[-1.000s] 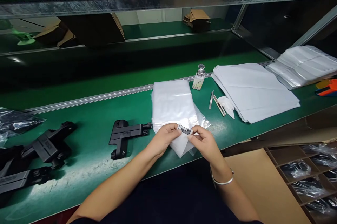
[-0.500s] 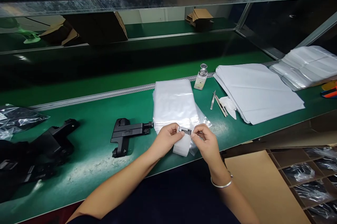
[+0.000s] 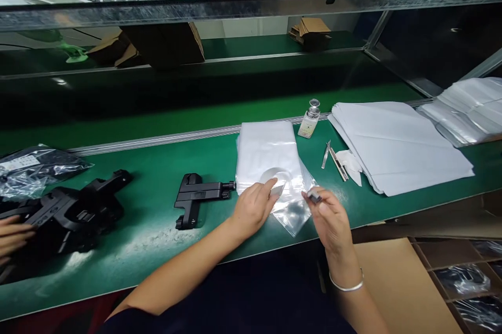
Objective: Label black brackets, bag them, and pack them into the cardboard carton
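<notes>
My left hand (image 3: 254, 205) is closed on a pale, translucent label strip (image 3: 276, 189), over the front of a stack of clear plastic bags (image 3: 267, 151). To its right, my right hand (image 3: 330, 219) is raised above the bench edge and pinches a small dark-and-white label (image 3: 314, 196) between thumb and finger. A loose clear bag (image 3: 293, 216) sticks out from the stack between the hands. Left of the stack lies a black T-shaped part (image 3: 202, 193), touched by neither hand.
Black assemblies (image 3: 78, 214) and a bagged part (image 3: 35, 167) lie at left, with another person's hand (image 3: 13, 237) there. A bottle (image 3: 309, 119), tweezers (image 3: 326, 154) and white sheets (image 3: 400, 148) are at right. A metal shelf edge (image 3: 251, 9) crosses above.
The label has come away from the strip in my right hand, which has moved right. My left hand has swung the strip up over the bags. Another person's hand has appeared at far left.
</notes>
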Tool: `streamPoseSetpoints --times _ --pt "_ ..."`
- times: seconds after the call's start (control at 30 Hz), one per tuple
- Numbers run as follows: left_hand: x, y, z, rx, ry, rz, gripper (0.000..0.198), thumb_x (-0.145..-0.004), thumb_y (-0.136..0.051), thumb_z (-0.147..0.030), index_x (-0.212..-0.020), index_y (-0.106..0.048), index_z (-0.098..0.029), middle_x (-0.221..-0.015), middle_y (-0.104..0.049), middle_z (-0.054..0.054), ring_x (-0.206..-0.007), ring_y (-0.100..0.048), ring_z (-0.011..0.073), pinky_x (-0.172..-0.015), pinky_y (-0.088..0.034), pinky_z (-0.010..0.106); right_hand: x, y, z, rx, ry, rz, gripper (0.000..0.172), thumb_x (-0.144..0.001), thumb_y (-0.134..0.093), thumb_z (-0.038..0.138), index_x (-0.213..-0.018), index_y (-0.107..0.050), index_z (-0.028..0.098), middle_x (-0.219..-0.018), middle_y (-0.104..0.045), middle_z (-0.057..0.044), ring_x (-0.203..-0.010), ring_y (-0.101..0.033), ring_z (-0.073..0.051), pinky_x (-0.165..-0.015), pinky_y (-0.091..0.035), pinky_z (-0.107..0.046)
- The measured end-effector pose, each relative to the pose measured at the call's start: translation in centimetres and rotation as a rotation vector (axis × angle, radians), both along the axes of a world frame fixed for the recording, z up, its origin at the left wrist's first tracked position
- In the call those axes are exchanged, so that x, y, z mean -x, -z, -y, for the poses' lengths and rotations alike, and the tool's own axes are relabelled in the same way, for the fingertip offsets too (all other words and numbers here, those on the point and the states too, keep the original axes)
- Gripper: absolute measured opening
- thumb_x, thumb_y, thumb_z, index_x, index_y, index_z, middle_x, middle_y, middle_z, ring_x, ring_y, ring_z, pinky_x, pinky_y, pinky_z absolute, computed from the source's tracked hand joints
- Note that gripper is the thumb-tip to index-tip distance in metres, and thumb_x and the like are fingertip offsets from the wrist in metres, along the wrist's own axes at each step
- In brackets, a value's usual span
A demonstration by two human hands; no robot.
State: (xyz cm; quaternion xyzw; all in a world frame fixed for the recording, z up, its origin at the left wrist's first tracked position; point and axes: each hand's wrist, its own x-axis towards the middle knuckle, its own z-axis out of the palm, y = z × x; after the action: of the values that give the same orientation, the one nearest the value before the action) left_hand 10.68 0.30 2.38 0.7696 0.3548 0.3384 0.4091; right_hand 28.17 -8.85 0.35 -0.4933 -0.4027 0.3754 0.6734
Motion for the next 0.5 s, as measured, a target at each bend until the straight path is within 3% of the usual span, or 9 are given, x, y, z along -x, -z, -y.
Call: streamPoseSetpoints --times 0.07,0.13,0.23,0.33,0.43,0.5 --pt "-0.3 -0.3 0.3 0.141 -0.055 0.119 0.041 -0.082 -0.067 -0.028 -0.122 -0.058 -0.022 -0.078 -0.057 0.0 -0.078 -0.057 0.0193 -0.083 -0.044 0.032 0.8 0.5 -0.1 -0.044 0.021 0.054 0.049 -0.083 -0.068 0.046 -0.126 -0.048 0.034 -0.128 -0.058 -0.01 -0.114 -0.061 -0.026 -0.099 -0.048 -0.048" --pt "-0.7 -0.9 0.7 0.311 -0.06 0.253 0.05 -0.081 -0.068 -0.028 -0.128 -0.053 -0.024 -0.078 -0.056 -0.002 -0.076 -0.057 0.0167 -0.082 -0.044 0.03 1.9 0.3 -0.1 -0.006 0.01 0.142 0.073 -0.083 -0.07 0.042 -0.141 -0.027 0.04 -0.142 -0.049 -0.012 -0.113 -0.063 -0.026 -0.093 -0.053 -0.046" --pt "-0.2 -1.8 0.2 0.376 0.049 0.377 0.066 -0.076 -0.074 -0.036 -0.135 -0.048 -0.023 -0.092 -0.062 0.002 -0.085 -0.059 0.0184 -0.083 -0.046 0.03 1.3 -1.6 0.4 0.044 0.015 0.127 0.079 -0.085 -0.069 0.037 -0.145 -0.018 0.045 -0.129 -0.058 -0.01 -0.072 -0.069 -0.017 -0.06 -0.057 -0.032" --pt "3.2 -2.3 -2.3 0.2 0.081 0.283 0.055 -0.079 -0.071 -0.042 -0.128 -0.058 -0.02 -0.109 -0.066 0.01 -0.1 -0.061 0.0242 -0.091 -0.046 0.035 -3.4 -3.3 -0.8 0.076 -0.029 0.097 0.082 -0.081 -0.071 0.042 -0.148 -0.024 0.043 -0.12 -0.064 -0.011 -0.045 -0.055 -0.01 -0.039 -0.043 -0.027" --pt "9.4 -1.6 -6.0 0.017 -0.152 0.017 0.028 -0.088 -0.059 -0.038 -0.107 -0.07 -0.021 -0.108 -0.069 0.009 -0.106 -0.061 0.0266 -0.1 -0.044 0.039 -9.1 -2.2 -4.7 0.067 0.289 0.334 0.082 -0.076 -0.077 0.042 -0.143 -0.029 0.041 -0.134 -0.058 -0.015 -0.079 -0.069 -0.023 -0.066 -0.054 -0.042" --pt "13.7 -0.3 -8.3 -0.033 -0.303 -0.09 0.029 -0.091 -0.05 -0.037 -0.107 -0.069 -0.022 -0.116 -0.067 0.01 -0.115 -0.058 0.0277 -0.106 -0.041 0.044 -11.2 -0.8 -7.6 0.107 0.34 0.595 0.078 -0.068 -0.078 0.059 -0.133 -0.045 0.031 -0.137 -0.055 -0.018 -0.106 -0.064 -0.039 -0.085 -0.049 -0.062"
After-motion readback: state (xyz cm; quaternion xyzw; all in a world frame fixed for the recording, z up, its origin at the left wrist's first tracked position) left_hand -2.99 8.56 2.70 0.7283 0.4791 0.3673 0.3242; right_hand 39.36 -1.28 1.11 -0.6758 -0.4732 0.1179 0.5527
